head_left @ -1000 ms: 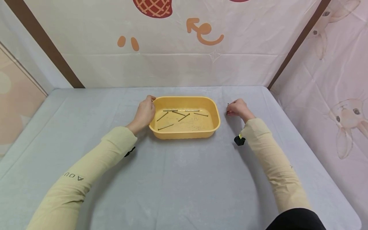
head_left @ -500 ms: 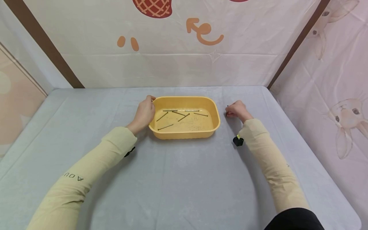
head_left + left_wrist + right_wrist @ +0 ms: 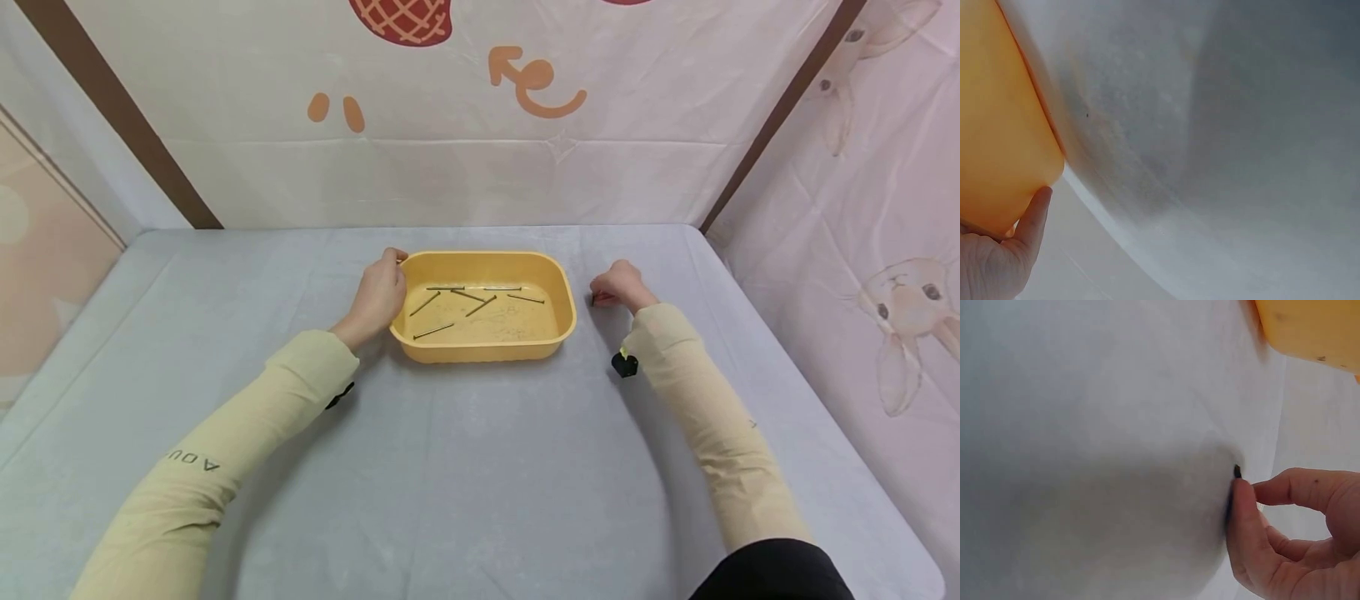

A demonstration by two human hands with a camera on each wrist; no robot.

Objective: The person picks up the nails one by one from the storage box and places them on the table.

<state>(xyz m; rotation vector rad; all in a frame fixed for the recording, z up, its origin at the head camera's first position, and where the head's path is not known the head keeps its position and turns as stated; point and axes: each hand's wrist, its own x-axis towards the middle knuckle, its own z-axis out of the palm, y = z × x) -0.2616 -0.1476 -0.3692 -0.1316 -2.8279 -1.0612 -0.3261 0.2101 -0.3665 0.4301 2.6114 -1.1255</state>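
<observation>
My left hand [image 3: 381, 292] grips the left end of a yellow plastic tray [image 3: 487, 353]. In the left wrist view, a finger of the left hand [image 3: 1004, 256] lies against the tray's outer wall [image 3: 1004, 125]. Several thin nails [image 3: 433, 331] lie scattered on the tray floor. Right of the tray, apart from it, my right hand [image 3: 621, 285] is low over the table. Between its thumb and fingers it pinches a thin dark nail, mostly hidden; in the right wrist view only the dark tip of the nail [image 3: 1237, 470] sticks out past the right hand [image 3: 1291, 544].
A pale grey-blue cloth covers the table [image 3: 480, 467]. Behind it hangs a printed fabric wall [image 3: 450, 183], with another patterned cloth [image 3: 885, 250] along the right. A black wrist device [image 3: 624, 364] hangs under the right sleeve.
The upper end of the nail, seen above the right fingers before, no longer shows in the head view. The right hand has shifted only slightly; the left hand and tray stay put.
</observation>
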